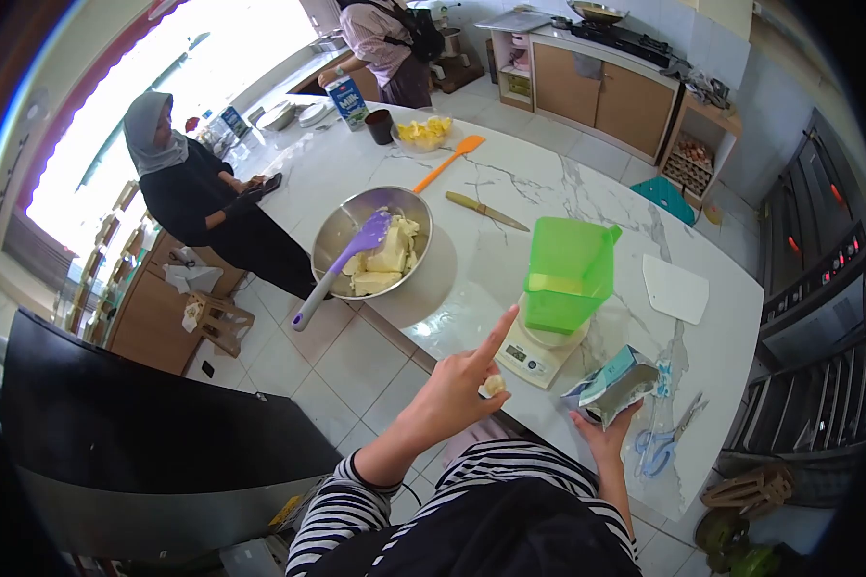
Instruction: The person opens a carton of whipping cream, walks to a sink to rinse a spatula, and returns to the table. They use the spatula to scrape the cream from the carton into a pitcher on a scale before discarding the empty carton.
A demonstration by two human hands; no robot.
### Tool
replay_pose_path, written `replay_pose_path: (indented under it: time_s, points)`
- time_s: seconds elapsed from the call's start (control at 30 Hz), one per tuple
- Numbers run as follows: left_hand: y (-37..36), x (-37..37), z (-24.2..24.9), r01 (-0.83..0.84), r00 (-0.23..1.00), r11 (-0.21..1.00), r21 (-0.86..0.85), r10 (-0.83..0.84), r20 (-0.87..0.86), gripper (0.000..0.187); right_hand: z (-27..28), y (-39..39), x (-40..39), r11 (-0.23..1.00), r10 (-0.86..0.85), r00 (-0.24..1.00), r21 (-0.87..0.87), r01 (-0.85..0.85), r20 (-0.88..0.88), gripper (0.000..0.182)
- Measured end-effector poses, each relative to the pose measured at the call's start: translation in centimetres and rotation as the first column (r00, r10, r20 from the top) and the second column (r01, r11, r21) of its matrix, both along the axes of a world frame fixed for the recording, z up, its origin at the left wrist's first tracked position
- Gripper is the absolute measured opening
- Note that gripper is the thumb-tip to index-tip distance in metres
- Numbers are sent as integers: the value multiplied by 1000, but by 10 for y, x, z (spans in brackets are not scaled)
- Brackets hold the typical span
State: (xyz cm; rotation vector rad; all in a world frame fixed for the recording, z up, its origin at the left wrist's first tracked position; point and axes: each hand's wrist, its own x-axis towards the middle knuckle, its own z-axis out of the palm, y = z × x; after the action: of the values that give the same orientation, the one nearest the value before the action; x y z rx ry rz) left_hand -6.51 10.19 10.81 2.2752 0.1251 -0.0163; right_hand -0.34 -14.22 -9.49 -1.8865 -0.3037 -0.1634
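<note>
My left hand (452,394) is raised at the table's front edge, index finger stretched out toward the scale. Its thumb and other fingers are curled around a small pale yellow lump (494,385), which looks like butter. My right hand (606,438) grips an opened blue-green packet with a silver foil lining (618,385), tilted beside the scale. On the white digital kitchen scale (537,358) stands a translucent green jug (570,269) with something pale inside. A metal bowl (421,207) further left holds butter chunks (390,255) and a purple spatula (361,240).
An orange spatula (452,162), a knife (486,210) and a white scraper (675,288) lie on the marble table. Light-blue scissors (659,447) rest at the right. Behind are a milk carton (347,103), dark cup (379,127) and yellow-filled bowl (423,135). Two people stand beyond.
</note>
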Motion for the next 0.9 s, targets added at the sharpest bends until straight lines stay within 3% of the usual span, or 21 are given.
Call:
replay_pose_path:
  time_s: [0.2, 0.53, 0.77, 0.87, 0.9]
  points:
    - [-25, 13, -5, 16, 985, 998, -61, -6, 174, 90, 5, -1, 0, 999, 25, 998, -48, -23, 59, 111]
    - [-69, 32, -11, 264, 953, 957, -120, -239, 185, 86, 20, 3, 1, 999, 54, 998, 6, -54, -34, 112]
    - [-90, 48, -17, 293, 949, 950, -112, -274, 157, 86, 14, 4, 2, 998, 40, 999, 48, -41, 12, 107]
    - [-94, 49, -21, 299, 946, 950, -88, -283, 158, 86, 14, 4, 2, 998, 40, 998, 55, -37, -49, 105]
    - [-95, 50, -22, 286, 946, 954, -87, -267, 185, 86, 19, 6, 0, 990, 57, 995, 134, -45, -87, 104]
